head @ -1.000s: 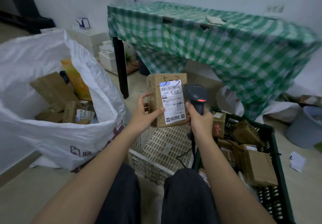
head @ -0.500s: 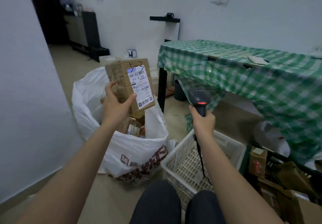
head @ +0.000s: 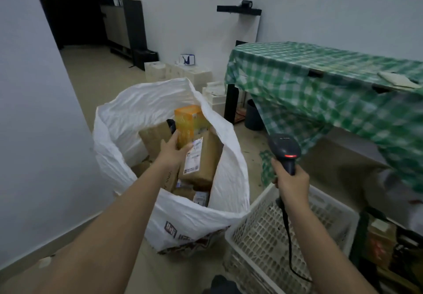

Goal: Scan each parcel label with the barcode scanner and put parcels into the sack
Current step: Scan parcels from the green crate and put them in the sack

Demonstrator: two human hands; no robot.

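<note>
A white woven sack (head: 148, 94) stands open on the floor at centre left, holding several cardboard parcels and an orange box (head: 188, 119). The brown parcel (head: 202, 163) with a white label lies tilted inside the sack on top of the others. My left hand (head: 172, 153) reaches into the sack mouth with relaxed fingers, its thumb against the parcel's upper left corner. My right hand (head: 291, 183) grips the handle of the dark barcode scanner (head: 283, 149), whose red light glows. It is upright above the white basket, its cable hanging down.
A white plastic basket (head: 263, 238) sits in front of my knees. A dark crate (head: 359, 236) with more parcels is at the far right. A table under a green checked cloth (head: 320, 76) stands behind, with white boxes (head: 183, 74) along the wall.
My left hand carried the labelled parcel from beside the scanner leftward, then lowered it into the sack. My view turned left. The right hand stayed up with the scanner.
</note>
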